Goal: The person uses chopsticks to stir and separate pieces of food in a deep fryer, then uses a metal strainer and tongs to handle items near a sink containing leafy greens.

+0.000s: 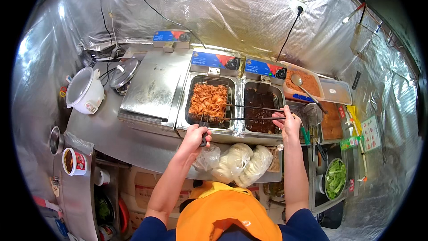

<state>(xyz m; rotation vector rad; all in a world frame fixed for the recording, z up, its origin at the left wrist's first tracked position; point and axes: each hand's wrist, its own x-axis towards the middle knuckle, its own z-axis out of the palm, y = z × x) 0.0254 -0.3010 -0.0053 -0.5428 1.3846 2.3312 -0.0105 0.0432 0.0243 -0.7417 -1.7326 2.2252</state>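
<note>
My left hand [193, 137] is wrapped around the black handle [203, 140] of a wire fryer basket. The basket [197, 117] sits in the left steel tank [184, 113] of an electric deep fryer, heaped with reddish-brown fried pieces [209, 98], perhaps meat. Two long dark cooking chopsticks [255, 107] are in my right hand [289, 122], spread apart. They reach leftward across the neighbouring tank, and their tips meet the right side of the fried pieces. Dark oil [260, 110] with floating crumbs fills that neighbouring tank.
A flat steel lid [153, 83] covers the fryer at left, beside a white rice cooker [82, 88]. Right of the tanks stands a plastic container [321, 82] of orange-brown food with a ladle [309, 93]. Plastic bags [234, 162] lie at the counter's front; leafy greens [335, 177] fill a bowl.
</note>
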